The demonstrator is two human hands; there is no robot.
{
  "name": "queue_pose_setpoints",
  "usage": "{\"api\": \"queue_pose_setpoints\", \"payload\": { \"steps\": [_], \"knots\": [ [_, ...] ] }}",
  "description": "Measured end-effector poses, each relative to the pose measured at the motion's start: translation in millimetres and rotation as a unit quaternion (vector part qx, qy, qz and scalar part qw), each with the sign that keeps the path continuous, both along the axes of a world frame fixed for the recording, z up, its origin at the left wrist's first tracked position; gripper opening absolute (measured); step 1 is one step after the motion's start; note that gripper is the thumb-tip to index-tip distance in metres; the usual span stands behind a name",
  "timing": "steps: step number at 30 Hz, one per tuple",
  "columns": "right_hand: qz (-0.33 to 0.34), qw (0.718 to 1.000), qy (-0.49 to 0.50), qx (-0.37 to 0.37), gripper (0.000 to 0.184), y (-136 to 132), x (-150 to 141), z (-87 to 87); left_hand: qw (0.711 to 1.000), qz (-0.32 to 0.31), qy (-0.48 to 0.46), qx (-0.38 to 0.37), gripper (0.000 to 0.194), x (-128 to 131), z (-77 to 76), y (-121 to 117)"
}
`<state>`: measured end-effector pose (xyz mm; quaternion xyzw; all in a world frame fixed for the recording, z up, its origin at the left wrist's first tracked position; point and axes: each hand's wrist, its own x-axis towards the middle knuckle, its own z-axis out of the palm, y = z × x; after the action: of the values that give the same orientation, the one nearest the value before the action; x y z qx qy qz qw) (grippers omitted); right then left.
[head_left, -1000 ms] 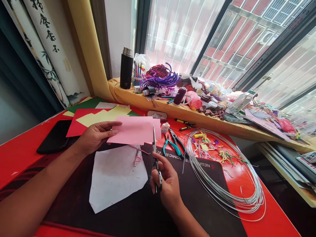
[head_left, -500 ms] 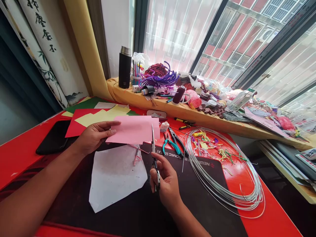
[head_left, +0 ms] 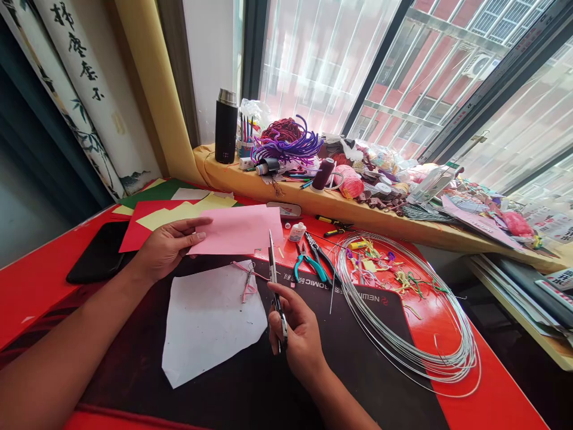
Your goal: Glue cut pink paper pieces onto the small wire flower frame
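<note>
My left hand (head_left: 168,246) pinches the left edge of a folded pink paper sheet (head_left: 237,230), held just above the table. My right hand (head_left: 298,334) grips a pair of scissors (head_left: 274,275), blades pointing away from me and meeting the pink sheet's near right edge. A small pink paper scrap (head_left: 247,280) lies under the sheet, beside a white paper sheet (head_left: 210,322) on the black mat (head_left: 358,358).
A coil of steel wire (head_left: 403,310) lies right of my hands, with teal-handled pliers (head_left: 313,266) and a glue bottle (head_left: 298,232) nearby. Red, yellow and green sheets (head_left: 165,212) and a black phone (head_left: 96,254) sit at left. A black flask (head_left: 225,126) and yarn crowd the sill.
The scissors and my right hand have shifted slightly left and nearer to me. The pink sheet has moved a little left with my left hand.
</note>
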<state>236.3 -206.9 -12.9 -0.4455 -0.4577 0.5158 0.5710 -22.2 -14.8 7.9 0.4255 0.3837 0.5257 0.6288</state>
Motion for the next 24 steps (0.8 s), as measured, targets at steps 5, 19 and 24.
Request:
{"api": "queue_pose_setpoints", "payload": {
  "steps": [5, 19, 24],
  "knots": [
    [0.007, 1.000, -0.023, 0.020, 0.050, -1.9, -1.7, 1.8, 0.999, 0.027, -0.017, 0.010, 0.054, -3.1, 1.2, 3.5],
    [-0.084, 0.996, -0.006, -0.026, 0.052, 4.7, 3.9, 3.8, 1.000, 0.005, -0.004, -0.007, 0.052, -4.0, 2.1, 1.3],
    [-0.069, 0.997, -0.010, -0.026, 0.053, 4.9, 4.5, 4.8, 1.000, 0.028, -0.007, 0.006, 0.049, -2.6, 3.2, 2.3]
  ]
}}
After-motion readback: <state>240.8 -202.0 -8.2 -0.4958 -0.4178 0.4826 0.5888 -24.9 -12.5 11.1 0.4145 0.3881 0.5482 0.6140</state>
